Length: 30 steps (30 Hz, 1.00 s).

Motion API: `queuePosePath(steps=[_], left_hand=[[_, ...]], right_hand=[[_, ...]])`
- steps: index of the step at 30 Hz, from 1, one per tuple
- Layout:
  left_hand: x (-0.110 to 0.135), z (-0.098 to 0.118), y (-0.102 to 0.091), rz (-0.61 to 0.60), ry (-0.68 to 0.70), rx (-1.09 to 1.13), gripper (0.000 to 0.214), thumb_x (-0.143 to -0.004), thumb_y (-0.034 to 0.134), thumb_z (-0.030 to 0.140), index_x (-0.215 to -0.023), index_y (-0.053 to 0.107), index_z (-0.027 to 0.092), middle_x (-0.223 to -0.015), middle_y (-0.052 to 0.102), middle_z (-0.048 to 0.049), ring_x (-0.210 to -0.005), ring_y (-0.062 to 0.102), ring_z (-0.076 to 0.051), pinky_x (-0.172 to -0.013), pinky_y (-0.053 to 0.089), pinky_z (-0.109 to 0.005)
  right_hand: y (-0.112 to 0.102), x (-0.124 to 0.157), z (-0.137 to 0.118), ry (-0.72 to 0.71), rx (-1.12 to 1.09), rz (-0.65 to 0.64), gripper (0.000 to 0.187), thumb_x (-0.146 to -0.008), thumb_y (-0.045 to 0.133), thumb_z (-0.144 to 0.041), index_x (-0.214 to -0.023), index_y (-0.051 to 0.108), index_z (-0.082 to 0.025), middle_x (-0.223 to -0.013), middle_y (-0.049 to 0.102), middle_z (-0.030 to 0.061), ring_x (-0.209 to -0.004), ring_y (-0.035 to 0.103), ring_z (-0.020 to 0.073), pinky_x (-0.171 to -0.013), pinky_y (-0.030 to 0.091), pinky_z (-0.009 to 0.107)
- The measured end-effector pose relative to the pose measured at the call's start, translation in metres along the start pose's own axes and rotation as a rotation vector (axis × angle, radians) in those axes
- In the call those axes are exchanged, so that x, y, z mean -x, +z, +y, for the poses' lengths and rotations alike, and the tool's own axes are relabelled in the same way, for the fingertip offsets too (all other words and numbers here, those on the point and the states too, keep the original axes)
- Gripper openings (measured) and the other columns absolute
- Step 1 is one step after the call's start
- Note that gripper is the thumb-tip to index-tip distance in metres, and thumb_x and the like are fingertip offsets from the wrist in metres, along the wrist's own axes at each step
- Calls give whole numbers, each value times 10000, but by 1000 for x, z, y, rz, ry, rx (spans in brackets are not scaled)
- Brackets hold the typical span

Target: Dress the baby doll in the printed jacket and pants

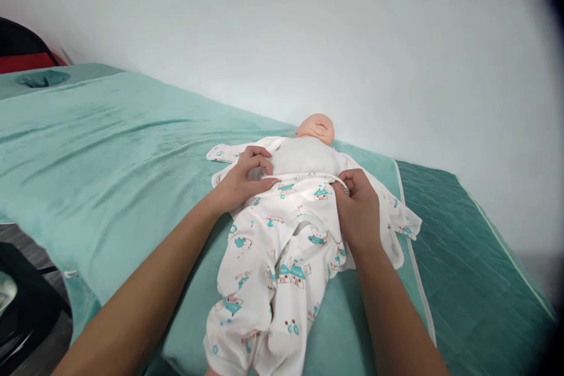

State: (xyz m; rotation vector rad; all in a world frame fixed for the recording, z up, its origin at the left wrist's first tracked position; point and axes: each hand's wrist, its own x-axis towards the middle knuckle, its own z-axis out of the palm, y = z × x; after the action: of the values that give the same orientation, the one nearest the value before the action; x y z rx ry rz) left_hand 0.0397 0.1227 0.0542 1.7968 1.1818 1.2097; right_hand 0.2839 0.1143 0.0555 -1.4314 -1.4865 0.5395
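Observation:
A baby doll [315,128] lies on its back with its head toward the wall. Printed white baby pants [286,241] cover its legs and reach up to its belly. A matching baby shirt [399,214] is spread beneath it, sleeves out to both sides. My left hand [247,179] is at the waistband's left side, thumb and curled forefinger closed on its edge. On the other side, my right hand [359,202] pinches the waistband between thumb and fingers, lifting the edge a little. Pale grey fabric or body [306,155] shows above the waistband.
A teal sheet [110,147] with wrinkles covers the bed, which has a face hole [43,78] at the far left. Darker quilted teal fabric [476,264] lies on the right. Behind stands a white wall [282,41]. A black object [30,299] is at the lower left.

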Motion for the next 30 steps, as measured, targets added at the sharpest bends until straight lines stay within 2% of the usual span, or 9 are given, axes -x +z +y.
queuePosePath(steps=[4, 8, 11, 14, 18, 24, 30], left_hand=[[5, 2, -3, -85, -28, 22, 209, -759, 742, 370, -777, 612, 207, -1266, 484, -74, -1217, 462, -265, -1028, 356, -349], [5, 1, 3, 27, -25, 115, 242, -800, 704, 370, -750, 542, 198, -1239, 541, -74, -1140, 509, -238, -908, 409, -306], [-9, -1, 8, 113, -76, 95, 261, -833, 668, 408, -776, 517, 203, -1014, 621, -51, -912, 556, -196, -762, 412, -293], [-33, -7, 11, 125, -145, 14, 285, -837, 655, 453, -796, 515, 208, -720, 538, 9, -671, 463, -149, -619, 332, -271], [-54, -24, 13, 187, -211, 110, 321, -837, 646, 467, -774, 468, 208, -664, 468, 34, -624, 406, -129, -591, 300, -257], [-40, -38, 5, 255, -224, 141, 290, -832, 652, 441, -794, 473, 216, -670, 474, 40, -625, 394, -126, -597, 295, -249], [-26, -34, 0, 267, -196, -13, 268, -817, 658, 410, -763, 487, 211, -672, 479, 37, -655, 418, -139, -611, 307, -259]], right_hand=[[1, 1, -1, 27, -36, 2, 60, -805, 554, -240, -767, 507, -246, -611, 366, -64, -584, 348, 135, -576, 305, 270], [3, 0, 2, 55, -73, 1, 60, -796, 568, -241, -772, 513, -246, -614, 371, -63, -582, 337, 133, -559, 300, 266], [5, -1, 7, 88, -119, -24, 49, -800, 570, -255, -782, 526, -246, -628, 410, -61, -591, 352, 130, -560, 310, 260], [7, -3, 11, 133, -172, -49, 70, -813, 563, -284, -769, 535, -237, -651, 460, -52, -617, 396, 132, -583, 339, 256], [5, -6, 13, 206, -242, -92, 107, -803, 577, -309, -739, 545, -229, -620, 463, -54, -595, 397, 131, -559, 337, 253], [-7, -14, 27, 242, -266, -177, 375, -774, 679, -486, -609, 485, -211, -557, 407, -58, -546, 347, 114, -509, 273, 256], [-11, -18, 40, 278, -103, -60, 397, -735, 704, -583, -679, 552, -221, -558, 488, -48, -522, 400, 132, -498, 308, 269]])
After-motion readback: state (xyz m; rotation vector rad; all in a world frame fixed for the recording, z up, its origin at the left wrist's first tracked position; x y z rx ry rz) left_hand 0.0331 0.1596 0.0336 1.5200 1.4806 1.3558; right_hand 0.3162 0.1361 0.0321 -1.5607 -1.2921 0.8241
